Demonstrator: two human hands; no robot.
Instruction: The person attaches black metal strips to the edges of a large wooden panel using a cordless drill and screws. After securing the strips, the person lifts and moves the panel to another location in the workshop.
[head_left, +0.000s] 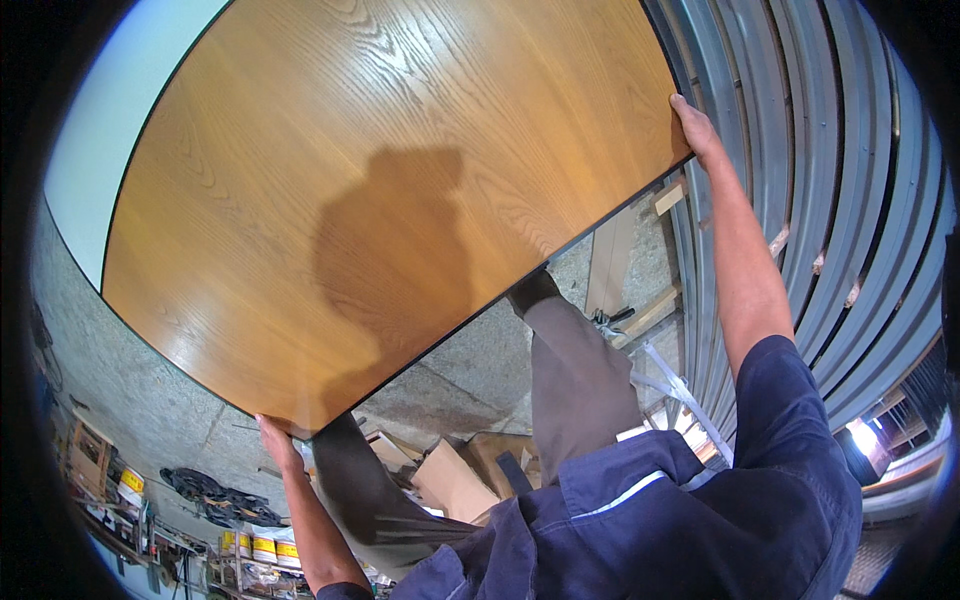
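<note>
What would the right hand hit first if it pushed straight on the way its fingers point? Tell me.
Probably the grey corrugated metal wall. The right hand grips the wooden panel at its corner, fingers pointing along the edge beside that wall; depth is unclear.

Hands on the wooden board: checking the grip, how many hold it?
2. The left hand grips the wooden board at its lower corner; the right hand holds its upper right corner.

Navy short-sleeved shirt [700, 520], grey trousers [575, 385], dark shoe [530, 290]
</note>
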